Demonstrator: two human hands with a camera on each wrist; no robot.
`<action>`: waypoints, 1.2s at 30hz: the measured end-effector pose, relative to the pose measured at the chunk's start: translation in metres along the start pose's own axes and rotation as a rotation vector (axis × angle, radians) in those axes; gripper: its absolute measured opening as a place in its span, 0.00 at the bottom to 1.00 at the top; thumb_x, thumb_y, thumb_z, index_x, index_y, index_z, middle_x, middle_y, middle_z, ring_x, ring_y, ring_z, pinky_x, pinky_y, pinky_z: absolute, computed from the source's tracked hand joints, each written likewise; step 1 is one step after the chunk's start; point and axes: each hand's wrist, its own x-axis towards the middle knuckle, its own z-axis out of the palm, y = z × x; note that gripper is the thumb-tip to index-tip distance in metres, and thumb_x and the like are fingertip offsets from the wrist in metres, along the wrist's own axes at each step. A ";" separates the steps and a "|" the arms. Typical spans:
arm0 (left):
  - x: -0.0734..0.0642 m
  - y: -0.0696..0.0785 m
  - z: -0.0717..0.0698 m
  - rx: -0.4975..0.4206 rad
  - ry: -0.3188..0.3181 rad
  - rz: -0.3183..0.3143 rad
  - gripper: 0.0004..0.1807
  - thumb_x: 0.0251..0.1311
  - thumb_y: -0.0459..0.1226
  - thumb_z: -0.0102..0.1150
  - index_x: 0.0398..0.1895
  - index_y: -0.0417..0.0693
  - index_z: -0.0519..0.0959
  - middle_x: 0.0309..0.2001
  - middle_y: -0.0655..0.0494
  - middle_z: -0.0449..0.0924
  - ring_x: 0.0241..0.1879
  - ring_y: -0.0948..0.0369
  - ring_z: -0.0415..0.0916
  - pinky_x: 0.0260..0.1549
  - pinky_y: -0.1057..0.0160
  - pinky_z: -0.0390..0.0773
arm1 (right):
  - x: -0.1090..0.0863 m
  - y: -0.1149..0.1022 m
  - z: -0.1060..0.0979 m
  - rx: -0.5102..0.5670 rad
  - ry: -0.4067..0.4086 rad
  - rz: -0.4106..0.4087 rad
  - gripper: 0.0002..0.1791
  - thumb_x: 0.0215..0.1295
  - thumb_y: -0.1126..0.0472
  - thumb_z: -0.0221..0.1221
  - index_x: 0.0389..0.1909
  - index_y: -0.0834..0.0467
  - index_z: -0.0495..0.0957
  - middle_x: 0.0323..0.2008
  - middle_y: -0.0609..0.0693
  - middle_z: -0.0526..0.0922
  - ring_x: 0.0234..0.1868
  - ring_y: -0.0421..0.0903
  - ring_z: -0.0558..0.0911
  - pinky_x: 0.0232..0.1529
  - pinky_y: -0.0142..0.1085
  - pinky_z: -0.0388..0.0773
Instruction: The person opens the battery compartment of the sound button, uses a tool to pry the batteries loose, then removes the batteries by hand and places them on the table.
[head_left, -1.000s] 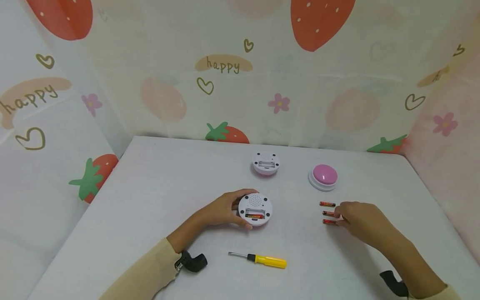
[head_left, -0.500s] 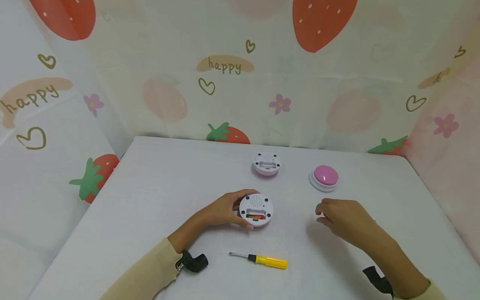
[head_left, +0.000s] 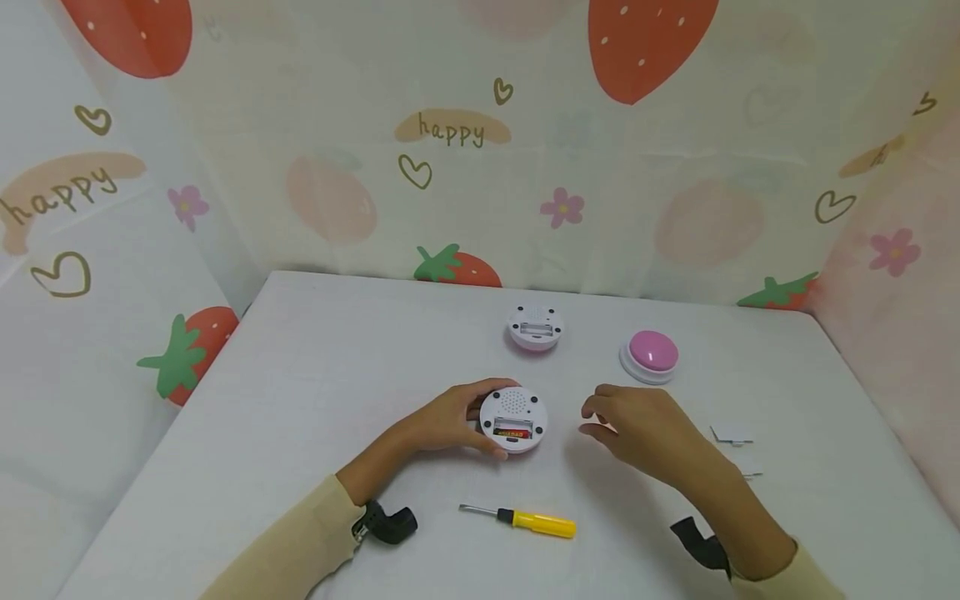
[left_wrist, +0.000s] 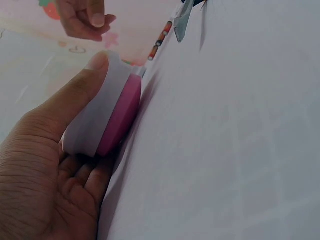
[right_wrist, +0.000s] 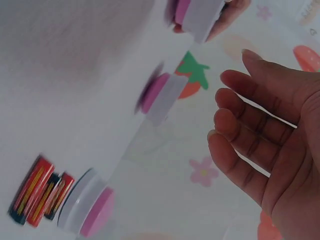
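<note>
In the head view my left hand (head_left: 446, 421) grips a round white push button (head_left: 513, 403) from its left side, underside up. One red battery (head_left: 513, 433) lies in its battery compartment. The left wrist view shows the button's pink dome (left_wrist: 120, 117) facing the table, with my thumb on the white base. My right hand (head_left: 645, 425) hovers to the right of this button, fingers loosely bent and nothing in them. The right wrist view shows three red batteries (right_wrist: 37, 192) lying side by side on the table; in the head view my right hand and arm hide them.
A second upside-down button (head_left: 535, 330) with a bare battery slot lies farther back. Right of it stands a button with its pink dome up (head_left: 653, 350). A yellow-handled screwdriver (head_left: 540, 522) lies in front. Small white covers (head_left: 732, 434) rest beyond my right forearm.
My right hand has come away from the loose batteries and moved left toward the held button. The small white covers have come into sight. My left hand and its button stay put.
</note>
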 end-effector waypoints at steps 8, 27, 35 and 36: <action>0.001 0.002 -0.001 0.003 0.002 -0.012 0.51 0.47 0.43 0.82 0.75 0.59 0.64 0.69 0.64 0.71 0.64 0.65 0.71 0.67 0.66 0.69 | 0.015 -0.021 -0.004 0.031 0.007 -0.053 0.10 0.61 0.55 0.72 0.43 0.50 0.88 0.33 0.42 0.84 0.32 0.40 0.81 0.33 0.30 0.80; 0.000 0.007 -0.005 0.013 -0.009 0.003 0.50 0.47 0.42 0.82 0.75 0.57 0.66 0.66 0.64 0.73 0.60 0.67 0.73 0.63 0.69 0.72 | 0.039 -0.043 0.011 0.090 -0.011 -0.095 0.10 0.62 0.56 0.71 0.44 0.48 0.90 0.37 0.41 0.85 0.36 0.41 0.81 0.42 0.34 0.83; -0.001 0.005 -0.003 -0.005 -0.025 0.008 0.50 0.48 0.40 0.82 0.75 0.56 0.65 0.66 0.62 0.72 0.61 0.66 0.73 0.64 0.68 0.71 | 0.038 -0.045 0.023 0.106 -0.031 -0.089 0.10 0.61 0.57 0.72 0.45 0.48 0.90 0.39 0.42 0.86 0.36 0.41 0.81 0.44 0.34 0.83; -0.002 0.004 -0.003 -0.009 -0.026 0.009 0.50 0.48 0.40 0.82 0.75 0.55 0.65 0.67 0.62 0.72 0.61 0.65 0.73 0.64 0.68 0.71 | 0.038 -0.045 0.024 0.111 -0.034 -0.090 0.11 0.61 0.57 0.72 0.45 0.48 0.90 0.38 0.43 0.86 0.36 0.41 0.80 0.44 0.34 0.83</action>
